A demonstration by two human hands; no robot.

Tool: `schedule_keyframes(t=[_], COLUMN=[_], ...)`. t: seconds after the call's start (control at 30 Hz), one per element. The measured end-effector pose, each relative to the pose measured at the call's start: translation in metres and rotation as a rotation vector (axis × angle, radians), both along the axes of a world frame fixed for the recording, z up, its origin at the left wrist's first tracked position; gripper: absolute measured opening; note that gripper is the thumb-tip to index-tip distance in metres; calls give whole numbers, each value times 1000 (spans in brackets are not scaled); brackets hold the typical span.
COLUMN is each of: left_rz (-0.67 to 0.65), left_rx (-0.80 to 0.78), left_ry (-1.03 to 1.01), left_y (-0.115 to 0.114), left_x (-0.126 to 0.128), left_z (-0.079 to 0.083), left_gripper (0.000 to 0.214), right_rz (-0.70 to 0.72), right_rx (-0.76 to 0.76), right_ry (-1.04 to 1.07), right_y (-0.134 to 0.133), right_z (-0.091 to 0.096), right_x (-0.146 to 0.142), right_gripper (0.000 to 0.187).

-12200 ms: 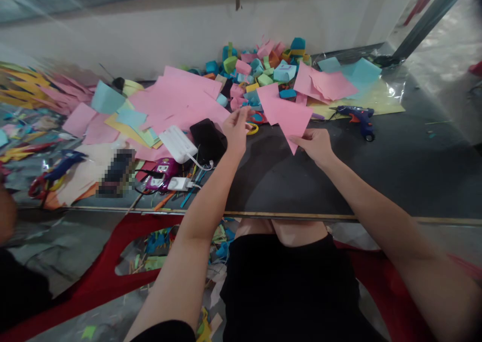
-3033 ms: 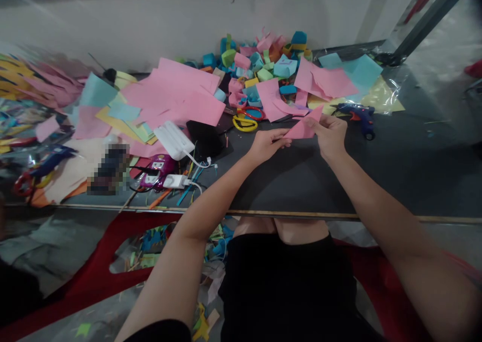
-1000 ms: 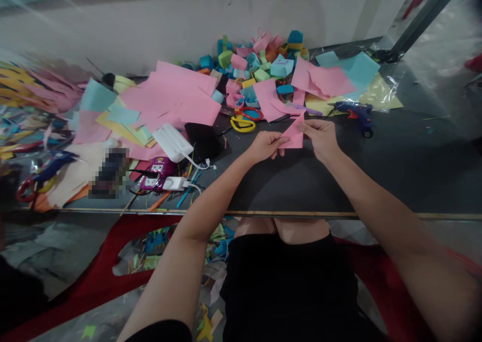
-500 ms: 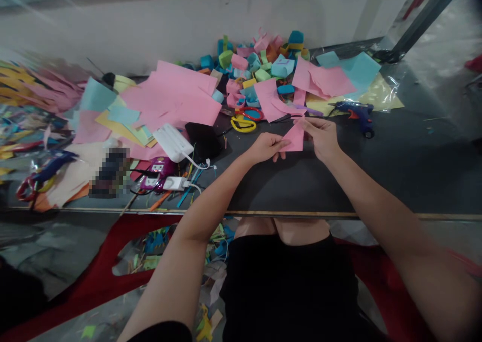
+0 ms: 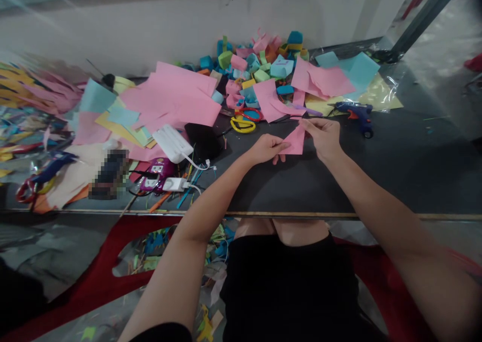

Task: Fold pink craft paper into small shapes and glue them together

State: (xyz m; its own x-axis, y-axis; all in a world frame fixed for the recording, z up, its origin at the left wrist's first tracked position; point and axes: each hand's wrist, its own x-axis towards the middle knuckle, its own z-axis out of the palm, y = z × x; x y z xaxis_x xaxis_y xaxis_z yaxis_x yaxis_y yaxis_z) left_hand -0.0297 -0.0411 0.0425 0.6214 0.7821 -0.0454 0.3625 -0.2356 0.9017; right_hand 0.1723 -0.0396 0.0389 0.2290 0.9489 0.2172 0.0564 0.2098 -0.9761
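A small piece of pink paper (image 5: pixel 295 142) with a slanted upper edge is held between my two hands above the dark tabletop. My left hand (image 5: pixel 268 148) pinches its left side, thumb on top. At its upper corner the thumb and fingertips of my right hand (image 5: pixel 321 135) grip it; the exact fold there is partly hidden by the fingers. Just behind the hands lie scissors (image 5: pixel 244 125) with yellow and red handles. A larger cut sheet of pink paper (image 5: pixel 269 101) lies beyond the paper I hold.
Folded paper pieces (image 5: pixel 244 63) are heaped against the wall. A blue glue gun (image 5: pixel 356 113) lies to the right. Pink sheets (image 5: pixel 176 98), a white power bank (image 5: pixel 173 143), a purple power strip (image 5: pixel 157 174) and cables crowd the left. The table's front edge (image 5: pixel 293 214) runs above my lap.
My right hand has shifted slightly to the right at the paper's upper corner. The paper's slanted edge and lower edge sit a little lower. My left hand keeps its pinch.
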Motion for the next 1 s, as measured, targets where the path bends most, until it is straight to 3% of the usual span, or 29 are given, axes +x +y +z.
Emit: schedule_keyframes(t=[0.1, 0.27, 0.43, 0.63, 0.87, 1.0], left_rz=[19, 63, 75, 132, 142, 174], left_rx=[-22, -7, 20, 44, 60, 70], left_ry=[-33, -63, -64, -68, -136, -135], left_y=[-1, -2, -1, 3, 3, 3], left_x=[1, -1, 0, 1, 1, -1], left_z=[1, 3, 2, -2, 0, 0], left_gripper=[54, 55, 57, 53, 51, 47], right_rz=[20, 255, 250, 353, 186, 332], right_rx=[-2, -111, -73, -134, -30, -130], right_ry=[-6, -222, -415, -412, -547, -494], right_y=[0, -3, -7, -3, -7, -5], right_z=[2, 10, 14, 13, 19, 18], right_x=[2, 7, 10, 13, 8, 7], right_gripper=[51, 62, 79, 65, 66, 61])
